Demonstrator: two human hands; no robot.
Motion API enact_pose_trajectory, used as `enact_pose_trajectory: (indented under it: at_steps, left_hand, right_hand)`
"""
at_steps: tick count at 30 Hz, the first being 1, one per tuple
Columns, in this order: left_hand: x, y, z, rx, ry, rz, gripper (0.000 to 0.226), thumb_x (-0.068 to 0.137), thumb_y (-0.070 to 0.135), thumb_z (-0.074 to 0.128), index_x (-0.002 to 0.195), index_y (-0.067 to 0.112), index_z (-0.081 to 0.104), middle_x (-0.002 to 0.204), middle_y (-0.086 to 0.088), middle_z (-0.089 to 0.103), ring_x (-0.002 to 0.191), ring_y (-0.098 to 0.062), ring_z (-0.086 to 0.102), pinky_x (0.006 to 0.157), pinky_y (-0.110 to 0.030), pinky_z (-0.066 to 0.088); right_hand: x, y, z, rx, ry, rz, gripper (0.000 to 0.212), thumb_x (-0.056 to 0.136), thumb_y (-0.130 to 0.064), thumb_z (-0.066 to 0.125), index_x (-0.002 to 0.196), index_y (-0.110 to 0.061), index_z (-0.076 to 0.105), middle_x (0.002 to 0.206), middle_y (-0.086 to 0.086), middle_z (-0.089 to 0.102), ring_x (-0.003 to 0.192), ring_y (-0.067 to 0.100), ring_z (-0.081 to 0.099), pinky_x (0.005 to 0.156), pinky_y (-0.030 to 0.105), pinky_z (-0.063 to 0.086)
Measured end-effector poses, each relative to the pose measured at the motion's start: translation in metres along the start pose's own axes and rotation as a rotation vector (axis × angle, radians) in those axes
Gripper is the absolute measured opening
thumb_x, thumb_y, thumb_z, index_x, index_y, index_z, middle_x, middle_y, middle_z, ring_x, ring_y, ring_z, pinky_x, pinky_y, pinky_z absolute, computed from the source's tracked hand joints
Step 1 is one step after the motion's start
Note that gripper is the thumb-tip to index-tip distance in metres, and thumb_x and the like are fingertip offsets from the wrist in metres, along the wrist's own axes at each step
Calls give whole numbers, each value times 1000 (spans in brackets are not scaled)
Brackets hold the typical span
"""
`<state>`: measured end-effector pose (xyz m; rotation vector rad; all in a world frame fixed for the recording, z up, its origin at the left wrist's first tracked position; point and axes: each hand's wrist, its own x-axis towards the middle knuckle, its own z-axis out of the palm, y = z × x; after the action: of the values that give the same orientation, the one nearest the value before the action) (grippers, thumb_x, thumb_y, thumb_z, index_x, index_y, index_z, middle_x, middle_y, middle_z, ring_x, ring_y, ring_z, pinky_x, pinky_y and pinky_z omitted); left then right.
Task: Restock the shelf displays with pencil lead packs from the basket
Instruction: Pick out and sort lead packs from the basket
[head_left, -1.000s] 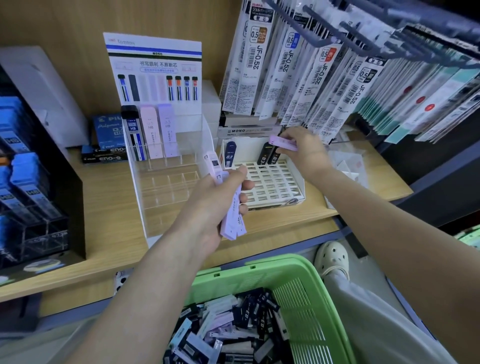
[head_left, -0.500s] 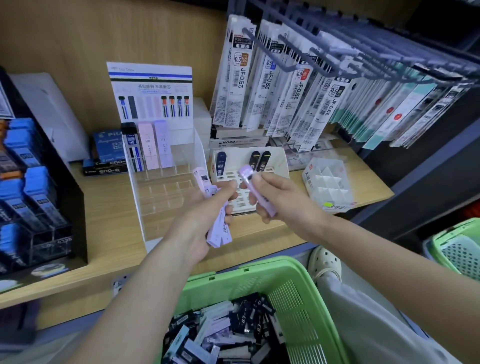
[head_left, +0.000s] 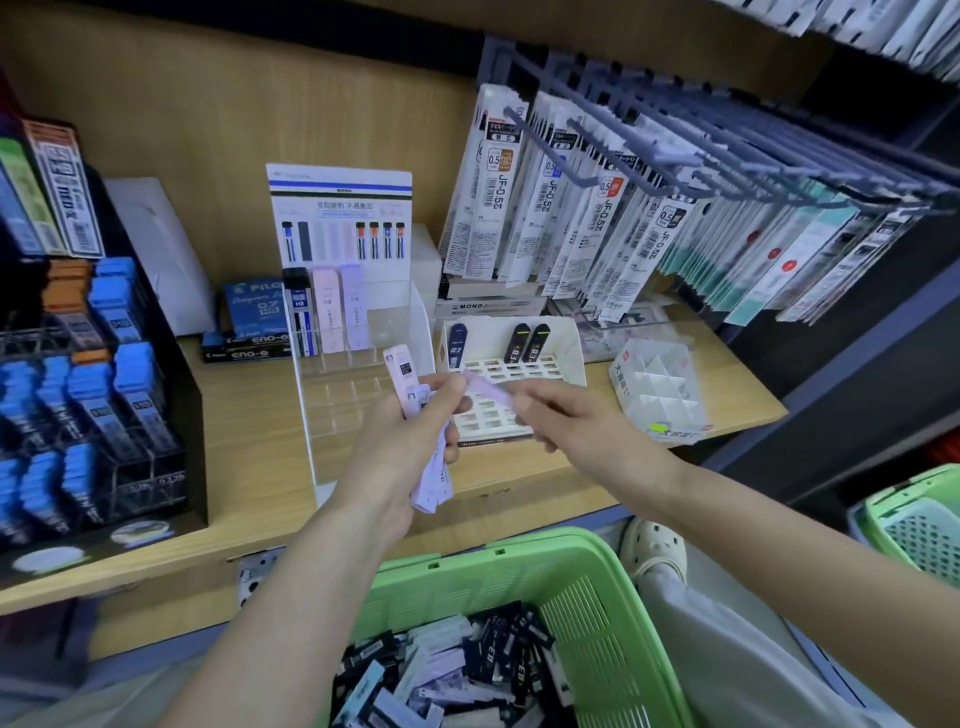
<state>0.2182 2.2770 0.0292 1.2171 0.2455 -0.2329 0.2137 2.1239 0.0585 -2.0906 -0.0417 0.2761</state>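
Observation:
My left hand (head_left: 400, 441) grips a bundle of pale lilac and pink lead packs (head_left: 415, 415) in front of the clear acrylic display (head_left: 363, 374). My right hand (head_left: 561, 415) pinches one lilac pack (head_left: 485, 383), its tip meeting my left fingers. The acrylic display holds three upright packs (head_left: 327, 312) in its back row. To its right, a white slotted tray (head_left: 493, 384) holds three dark packs (head_left: 522, 343) at the back. Below, the green basket (head_left: 587, 582) holds several mixed packs (head_left: 447, 675).
A black rack of blue lead cases (head_left: 93, 395) stands at the left. Refill packets hang on hooks (head_left: 597, 208) above right. A white divided box (head_left: 660, 395) sits at the shelf's right end. A second green basket (head_left: 919, 519) lies at the far right.
My right hand drew the lilac pack back from the white tray toward my left hand, and now it meets the bundle. The view has tilted downward.

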Motion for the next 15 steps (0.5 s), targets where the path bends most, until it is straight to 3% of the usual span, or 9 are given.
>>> enact_pose_trajectory:
  at_steps: [4, 7, 11, 13, 15]
  left_hand:
    - [-2, 6, -10, 7, 26, 12, 11, 87, 21, 65, 77, 17, 66, 61, -2, 51, 49, -11, 42, 54, -25, 36]
    - [-2, 9, -20, 128, 47, 105, 9, 85, 15, 68, 77, 18, 67, 65, -6, 49, 52, -12, 42, 54, -23, 38]
    - [-7, 15, -33, 224, 7, 158, 12, 86, 15, 68, 74, 17, 66, 50, 4, 47, 42, -5, 43, 44, -12, 39]
    - [-9, 17, -39, 219, 33, 151, 8, 89, 16, 64, 81, 16, 65, 54, 4, 51, 43, -3, 44, 46, -13, 40]
    - [-7, 18, -47, 201, 96, 151, 8, 91, 19, 61, 83, 20, 63, 64, 3, 55, 51, -5, 46, 54, -18, 42]
  right_hand:
    - [3, -1, 5, -98, 43, -118, 10, 87, -11, 64, 90, -21, 63, 74, -8, 58, 62, 1, 49, 60, 14, 39]
    - [4, -4, 16, -182, 0, -144, 9, 83, -16, 70, 87, -22, 64, 73, -8, 64, 65, 3, 55, 70, 25, 47]
    - [9, -13, 31, -193, -43, -184, 12, 85, -20, 68, 94, -13, 64, 81, 5, 68, 64, 11, 56, 73, 31, 50]
    - [15, -20, 36, -227, -42, -190, 9, 84, -16, 67, 89, -16, 60, 84, 0, 66, 65, 15, 63, 75, 41, 55]
    - [25, -28, 38, -190, 3, -187, 18, 85, -11, 66, 85, -21, 51, 85, -2, 64, 67, 19, 67, 75, 48, 54]
